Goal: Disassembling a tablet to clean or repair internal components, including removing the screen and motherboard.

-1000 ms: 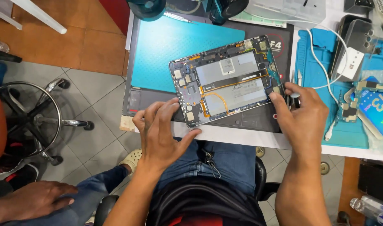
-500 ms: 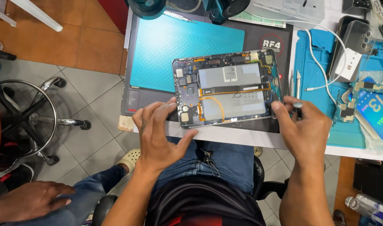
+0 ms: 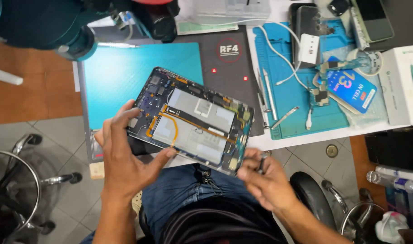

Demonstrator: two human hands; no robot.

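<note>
- Tablet (image 3: 195, 122), opened with its back cover off, is tilting over the near edge of the workbench (image 3: 301, 138), showing grey battery cells and an orange flex cable.
- Left hand (image 3: 125, 158) is gripping the tablet's left end, fingers spread on top and thumb pressing along the near edge.
- Right hand (image 3: 265, 178) is closing around a small dark tool (image 3: 262, 162) just beside the tablet's near right corner; blur is hiding the exact grip.
- Teal mat (image 3: 125, 74) is lying under the tablet's far side, on a dark mat bearing a round red-and-white logo (image 3: 228, 49).
- Blue rectangular package (image 3: 351, 90) is sitting on the blue silicone mat (image 3: 297, 90), right of the tweezers (image 3: 269, 95).
- White box (image 3: 403, 86) is standing at the right edge.
</note>
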